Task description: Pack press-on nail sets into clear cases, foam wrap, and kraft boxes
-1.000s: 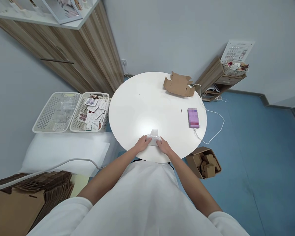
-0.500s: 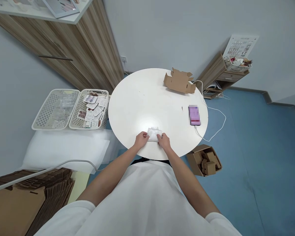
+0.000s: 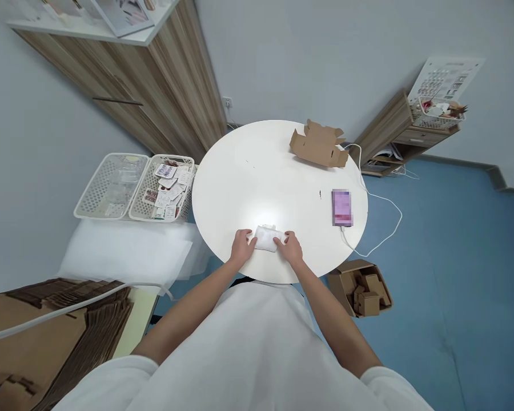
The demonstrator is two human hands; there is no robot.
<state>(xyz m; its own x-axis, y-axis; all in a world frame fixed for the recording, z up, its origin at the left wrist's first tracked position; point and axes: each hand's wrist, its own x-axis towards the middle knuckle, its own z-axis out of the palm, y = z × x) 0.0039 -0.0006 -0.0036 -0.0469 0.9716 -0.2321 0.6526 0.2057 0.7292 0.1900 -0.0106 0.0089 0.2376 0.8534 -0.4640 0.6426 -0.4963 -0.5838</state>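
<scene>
Uncurling since the earlier frame, the left hand [image 3: 242,248] is flanking a white wrapped packet [image 3: 266,239].
Its fingers are open, thumb touching; the right hand [image 3: 290,249] is resting its thumb on top, pinch unclear, probably keeping folds down. Looking puffy, roughly rectangular, the packet is lying toward the tabletop's [image 3: 235,194] near rim.

T-shirt [image 3: 257,348]: white, softly creased, loosely worn.
Sleeves [image 3: 107,379]: short and white; the forearms [image 3: 201,302] are left bare.
Hands [image 3: 241,246]: left uncovered.
Waist strip [image 3: 243,280]: black, narrow, partly hidden by the T-shirt.
</scene>
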